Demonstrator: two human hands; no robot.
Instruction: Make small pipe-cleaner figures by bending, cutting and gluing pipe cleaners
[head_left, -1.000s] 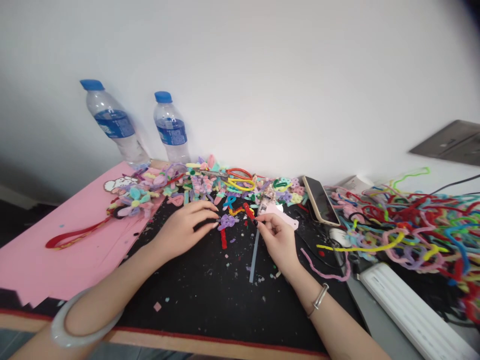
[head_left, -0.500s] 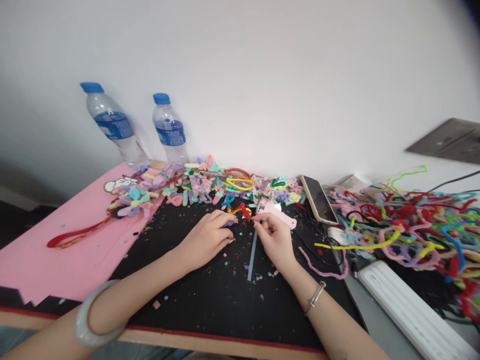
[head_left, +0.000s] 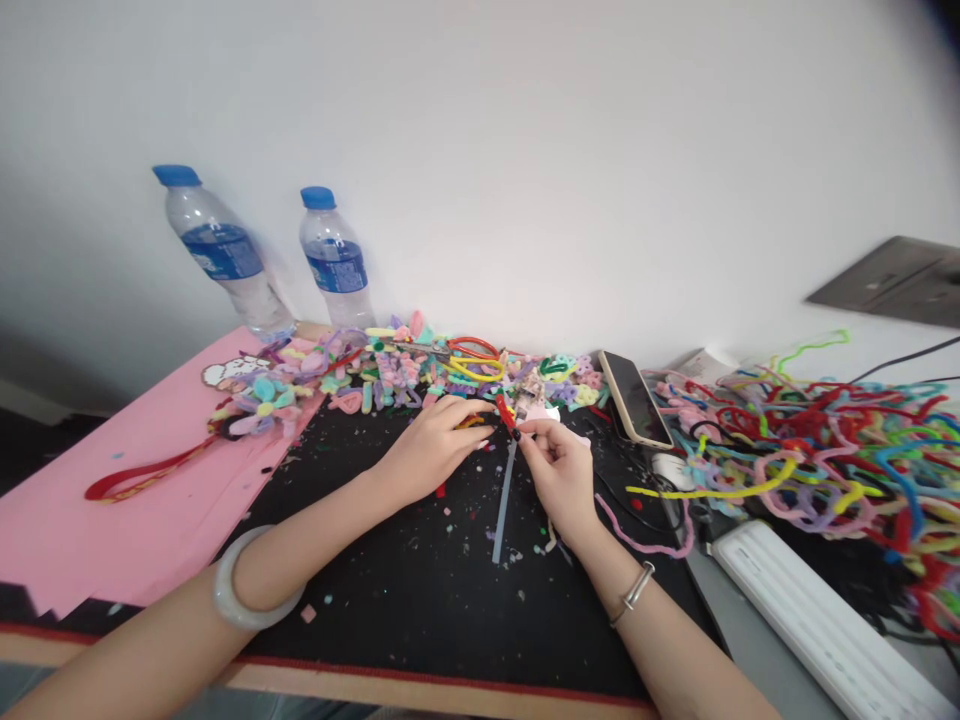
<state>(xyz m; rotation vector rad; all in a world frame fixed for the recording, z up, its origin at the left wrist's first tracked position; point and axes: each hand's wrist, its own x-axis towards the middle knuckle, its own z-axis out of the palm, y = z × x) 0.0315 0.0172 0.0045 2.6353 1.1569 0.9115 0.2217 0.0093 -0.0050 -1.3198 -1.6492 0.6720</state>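
Observation:
A short fuzzy red pipe-cleaner piece [head_left: 505,410] with a bit of yellow at its side stands between my hands. My right hand [head_left: 559,470] pinches its lower end between thumb and index finger, at a small dark tip. From the other side my left hand [head_left: 431,450] bends its fingers toward the piece, index fingertip against its upper part. An orange-yellow strip [head_left: 471,422] shows in the gap under the left fingers. Below the pinch, a translucent stick [head_left: 504,505] lies on the black mat [head_left: 420,610]. Part of a pink object [head_left: 538,412] is hidden behind my right hand.
Behind the hands lie many pastel pipe-cleaner shapes and scissors [head_left: 476,360]. A phone [head_left: 637,400], a pipe-cleaner heap [head_left: 802,450] and a white power strip [head_left: 817,610] lie right. Pink sheets [head_left: 135,530] and two bottles [head_left: 337,265] are left. Scraps dot the mat.
My left hand has moved right and slightly up, closer to the red piece. The red piece stands more upright. A red scrap now shows below the left hand.

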